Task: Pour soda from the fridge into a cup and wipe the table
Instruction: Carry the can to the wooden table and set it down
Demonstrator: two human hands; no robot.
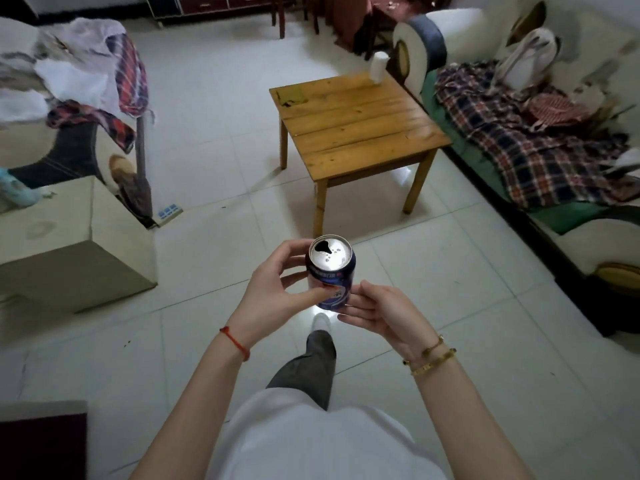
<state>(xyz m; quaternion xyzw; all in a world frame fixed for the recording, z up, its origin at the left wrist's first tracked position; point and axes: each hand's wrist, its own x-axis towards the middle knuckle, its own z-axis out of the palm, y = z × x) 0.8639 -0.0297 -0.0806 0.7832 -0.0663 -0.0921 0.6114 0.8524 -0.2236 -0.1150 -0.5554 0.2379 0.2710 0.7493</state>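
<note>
A blue soda can (pixel 330 271) is held upright in front of me, its top opened. My left hand (pixel 277 289) grips the can, thumb and fingers curled round its side. My right hand (pixel 377 310) sits beside the can's lower right with relaxed fingers that touch or nearly touch it. Ahead stands a small wooden table (pixel 356 126). A white cup (pixel 378 67) stands at the table's far right corner. A dark stain (pixel 291 98) marks the table's far left corner.
A sofa (pixel 561 216) with plaid cloth runs along the right. A beige block-shaped stand (pixel 69 251) and a clothes-covered chair (pixel 69 91) are on the left. A power strip (pixel 169 211) lies on the tiled floor. My leg and shoe (pixel 320 327) are below the can.
</note>
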